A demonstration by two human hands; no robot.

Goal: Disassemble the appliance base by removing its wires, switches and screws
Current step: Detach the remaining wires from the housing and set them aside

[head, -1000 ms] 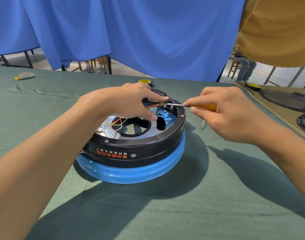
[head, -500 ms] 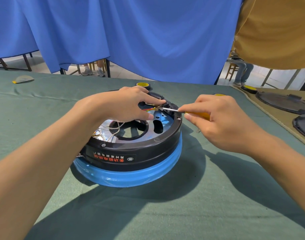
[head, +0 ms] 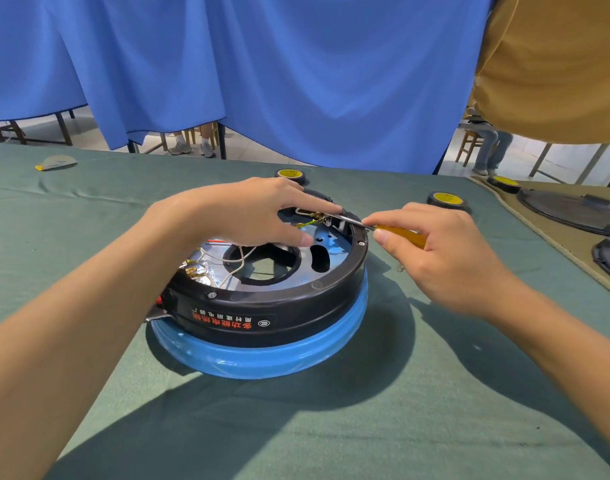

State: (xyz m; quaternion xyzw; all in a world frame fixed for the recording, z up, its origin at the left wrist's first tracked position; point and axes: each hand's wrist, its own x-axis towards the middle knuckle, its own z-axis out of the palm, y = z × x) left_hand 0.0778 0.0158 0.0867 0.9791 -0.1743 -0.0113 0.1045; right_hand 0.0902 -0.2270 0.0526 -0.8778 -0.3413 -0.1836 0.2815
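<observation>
Head view. Left hand (head: 251,213) lies over the far side of the round black plastic appliance base (head: 272,306), index finger and thumb stretched toward the brass wire terminals (head: 314,216); whether the hidden fingers pinch a wire cannot be told. Right hand (head: 445,251) is clamped around the amber-handled screwdriver (head: 400,233), whose steel shaft crosses the black rim with its tip at the terminal block. The base sits on a blue film-wrapped ring in the middle of the green cloth-covered desk (head: 435,393), with loose white wires (head: 234,261) trailing across its silver inner plate.

Risks, as judged:
- The tip works just beside the left index finger, so a slip under force could jab the finger.
- Levering against the rim may crack the plastic or snap a terminal instead of freeing it.
- The base rests only on the smooth ring, so sideways pressure could make it slide or rock unless the left hand bears down.
- A freed screw may drop through the plate's openings.
</observation>
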